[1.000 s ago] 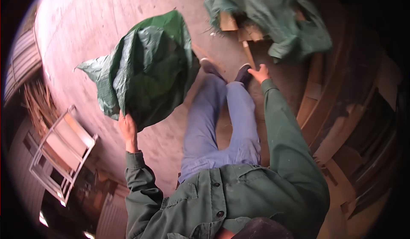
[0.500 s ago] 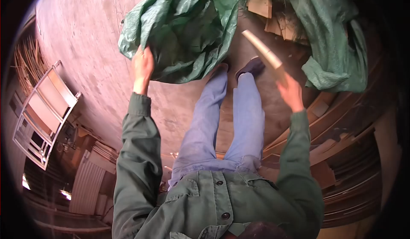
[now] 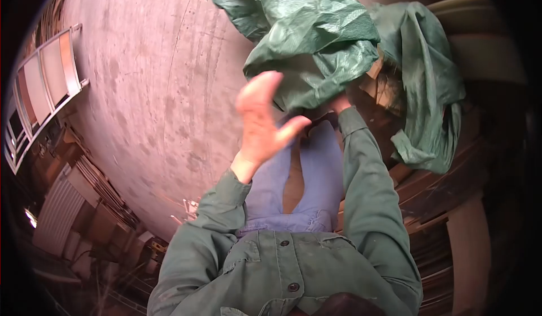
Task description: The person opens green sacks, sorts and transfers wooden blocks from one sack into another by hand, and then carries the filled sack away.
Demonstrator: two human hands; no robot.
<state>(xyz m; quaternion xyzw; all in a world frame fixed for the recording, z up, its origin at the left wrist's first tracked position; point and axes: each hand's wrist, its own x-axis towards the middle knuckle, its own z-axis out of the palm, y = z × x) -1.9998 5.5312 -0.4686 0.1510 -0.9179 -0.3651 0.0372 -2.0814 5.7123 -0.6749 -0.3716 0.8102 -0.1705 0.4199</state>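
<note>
A crumpled green woven plastic sack (image 3: pixel 316 28) hangs or lies in front of my legs, its mouth facing me. My left hand (image 3: pixel 258 115) is open beside the near left rim of the sack, thumb spread wide from the fingers and slightly blurred. Only the wrist and back of my right hand (image 3: pixel 340 102) show at the sack's near right edge. Its fingers are hidden by the sack, so what they hold cannot be seen.
A second green sack (image 3: pixel 426 90) with wooden pieces (image 3: pixel 387 87) at its mouth stands on the right. Long boards (image 3: pixel 429 197) lie below it. A metal-framed rack (image 3: pixel 48 84) and a corrugated panel (image 3: pixel 59 206) are on the left. The concrete floor (image 3: pixel 141 90) is stained.
My left hand has let go of the sack rim and opened. My right hand has moved from the right to the sack; the wooden piece it held is out of sight. The sack has shifted right.
</note>
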